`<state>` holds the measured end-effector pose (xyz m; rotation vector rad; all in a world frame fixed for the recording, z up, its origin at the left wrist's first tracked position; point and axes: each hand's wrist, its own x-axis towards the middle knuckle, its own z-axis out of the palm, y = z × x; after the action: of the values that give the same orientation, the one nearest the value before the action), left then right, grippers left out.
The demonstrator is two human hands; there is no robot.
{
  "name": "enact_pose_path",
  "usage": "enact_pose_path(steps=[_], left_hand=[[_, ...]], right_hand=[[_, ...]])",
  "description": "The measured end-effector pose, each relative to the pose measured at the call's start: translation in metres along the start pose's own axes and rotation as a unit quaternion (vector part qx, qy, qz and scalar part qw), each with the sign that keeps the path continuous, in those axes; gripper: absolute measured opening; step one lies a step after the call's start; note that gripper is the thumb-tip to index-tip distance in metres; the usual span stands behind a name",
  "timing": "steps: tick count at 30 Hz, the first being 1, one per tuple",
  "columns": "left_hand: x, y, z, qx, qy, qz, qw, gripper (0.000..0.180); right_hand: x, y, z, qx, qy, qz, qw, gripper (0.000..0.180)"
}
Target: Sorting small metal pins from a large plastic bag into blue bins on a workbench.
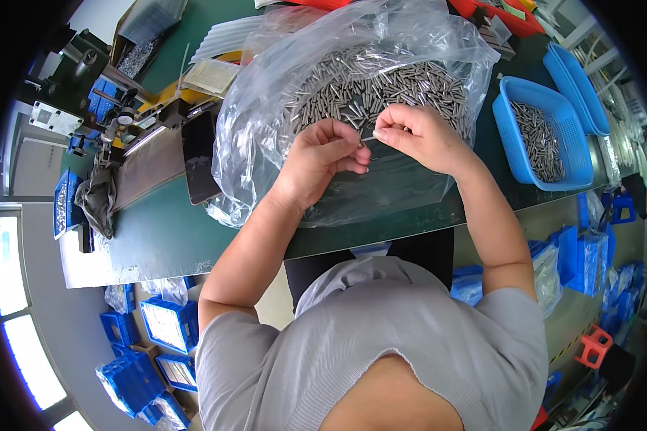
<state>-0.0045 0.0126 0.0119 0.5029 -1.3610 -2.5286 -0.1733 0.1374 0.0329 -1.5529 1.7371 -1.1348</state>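
Head view: at far left, the bench machine (86, 68) fades into the dark rim. Left hand (320, 158) slants inward, fingers curled on a small metal piece (360, 144), mostly covered. Metal pins (417, 79) lie heaped beyond both hands in a clear bag (248, 122), partly veiled by folds. Right hand (420, 136) bends inward, thumb meeting forefinger; cannot tell whether anything is gripped.

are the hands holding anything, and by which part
The left hand seems to hold a small metal piece, by which part cannot be told; whether the right hand pinches anything is unclear.
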Motion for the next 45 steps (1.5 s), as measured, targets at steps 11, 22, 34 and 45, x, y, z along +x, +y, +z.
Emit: enact_pose_path(steps=[11, 22, 34, 45], left_hand=[[0.001, -0.005, -0.002, 0.005, -0.021, 0.008, 1.0, 0.007], [0.003, -0.004, 0.001, -0.023, -0.001, 0.03, 0.999, 0.007], [0.005, 0.001, 0.005, -0.005, -0.005, 0.049, 0.999, 0.006], [0.001, 0.003, -0.004, -0.008, 0.025, 0.059, 0.998, 0.006]], right_hand=[[0.003, -0.002, 0.012, 0.026, -0.024, -0.007, 0.999, 0.014], [-0.008, -0.004, -0.004, 0.066, 0.095, -0.004, 0.993, 0.01], [-0.096, 0.006, -0.147, -0.603, 0.323, 0.11, 0.721, 0.018], [-0.032, 0.004, -0.033, -0.325, -0.035, -0.023, 0.945, 0.029]])
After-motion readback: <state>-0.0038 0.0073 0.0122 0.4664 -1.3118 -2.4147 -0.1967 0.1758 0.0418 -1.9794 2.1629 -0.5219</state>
